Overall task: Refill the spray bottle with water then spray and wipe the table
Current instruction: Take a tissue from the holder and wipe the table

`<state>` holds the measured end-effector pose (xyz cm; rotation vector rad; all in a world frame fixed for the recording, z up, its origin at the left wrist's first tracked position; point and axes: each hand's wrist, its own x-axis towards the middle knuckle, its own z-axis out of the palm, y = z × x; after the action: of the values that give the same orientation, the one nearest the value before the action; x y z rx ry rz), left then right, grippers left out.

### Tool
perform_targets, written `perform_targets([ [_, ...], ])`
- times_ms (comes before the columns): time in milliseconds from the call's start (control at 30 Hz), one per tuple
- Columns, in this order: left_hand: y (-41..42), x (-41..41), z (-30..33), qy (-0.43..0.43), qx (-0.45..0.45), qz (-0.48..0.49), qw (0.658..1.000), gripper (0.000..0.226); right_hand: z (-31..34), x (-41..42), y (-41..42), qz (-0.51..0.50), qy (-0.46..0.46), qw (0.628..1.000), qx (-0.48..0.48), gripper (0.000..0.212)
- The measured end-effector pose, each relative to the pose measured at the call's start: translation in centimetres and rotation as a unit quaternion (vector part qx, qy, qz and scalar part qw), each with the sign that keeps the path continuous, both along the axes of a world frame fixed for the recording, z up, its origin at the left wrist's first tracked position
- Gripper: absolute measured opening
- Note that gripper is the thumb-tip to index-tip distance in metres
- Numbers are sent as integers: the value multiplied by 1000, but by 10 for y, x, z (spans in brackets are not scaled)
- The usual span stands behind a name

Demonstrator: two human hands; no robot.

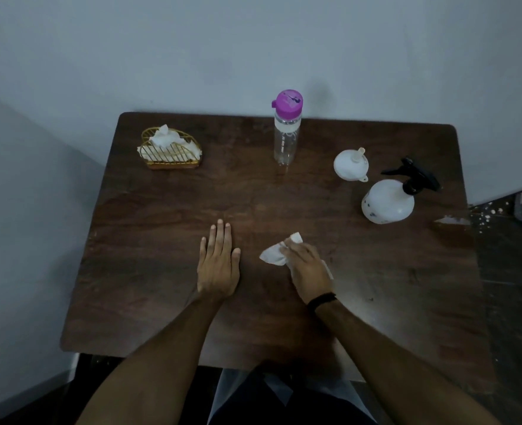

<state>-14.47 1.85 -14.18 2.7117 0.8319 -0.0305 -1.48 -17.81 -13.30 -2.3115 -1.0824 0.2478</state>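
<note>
Tissue (276, 254) is bunched up under the right hand (310, 271), fingers curled over it and pressing it onto the table (161, 302); most of the wad sticks out past the fingertips toward 10 o'clock, with a bit showing behind the hand too. Black band (321, 300) on that wrist. Left hand (218, 265) lies flat on the wood at 9 o'clock from the tissue, fingers straight and together, holding nothing. Spray bottle (390, 200), white with a black trigger, stands at about 2 o'clock from the grip, well apart. White funnel (351, 164) sits upside down just beyond it. Clear water bottle (286, 136) with a purple cap stands at 12 o'clock. Gold wire tissue holder (170, 151) sits at 10 o'clock, far corner.
</note>
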Motion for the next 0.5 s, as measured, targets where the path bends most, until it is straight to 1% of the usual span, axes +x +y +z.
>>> perform_targets([
  [67, 10, 2, 0, 1, -4, 7, 1000, 60, 10, 17, 15, -66, 24, 996, 63, 27],
  [100, 14, 2, -1, 2, -1, 6, 1000, 60, 17, 26, 28, -95, 48, 991, 82, 24],
  [167, 17, 3, -2, 3, 7, -3, 1000, 60, 27, 43, 53, -136, 86, 982, 95, 26],
  [200, 18, 4, -2, 4, 7, -4, 1000, 61, 27, 50, 65, -139, 87, 983, 85, 29],
  [233, 19, 3, -3, 5, 8, -4, 1000, 60, 25, 55, 76, -125, 79, 987, 58, 34],
  [300, 17, 2, -3, -1, 20, -3, 1000, 60, 18, 54, 90, -47, 47, 997, -26, 46],
  [400, 18, 2, -3, -2, 19, -3, 1000, 59, 6, 25, 87, 80, 9, 989, -127, 60],
  [500, 18, 2, -4, 4, 23, -3, 1000, 59, -2, -11, 64, 144, -39, 977, -152, 66],
])
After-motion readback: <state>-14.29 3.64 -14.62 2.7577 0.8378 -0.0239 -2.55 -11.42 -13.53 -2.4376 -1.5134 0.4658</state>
